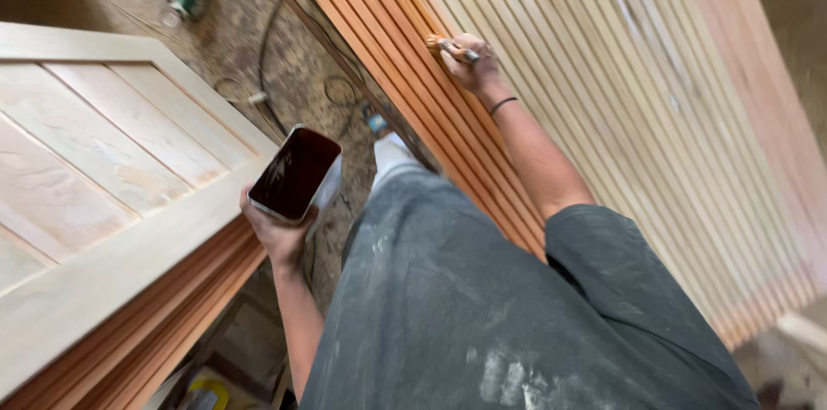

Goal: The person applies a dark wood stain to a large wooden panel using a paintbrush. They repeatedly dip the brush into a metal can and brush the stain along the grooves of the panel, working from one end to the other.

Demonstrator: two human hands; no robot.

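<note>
Head view shows our left hand [280,229] nearest, cupped around a small container [297,173] of dark stain beside the pale door's [103,169] edge. Farther out, our right hand [469,61] grips a brush [448,46] on the slatted panel [603,117], whose left slats look darker, seemingly coated; the rest stay pale. Bristles are mostly hidden.

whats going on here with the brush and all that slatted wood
A person is brushing a reddish-brown finish onto a large slatted wood panel. The right hand presses a small paintbrush against the slats where coated wood meets bare wood. The left hand holds a container of dark liquid. An unfinished panelled door lies at the left.
</note>
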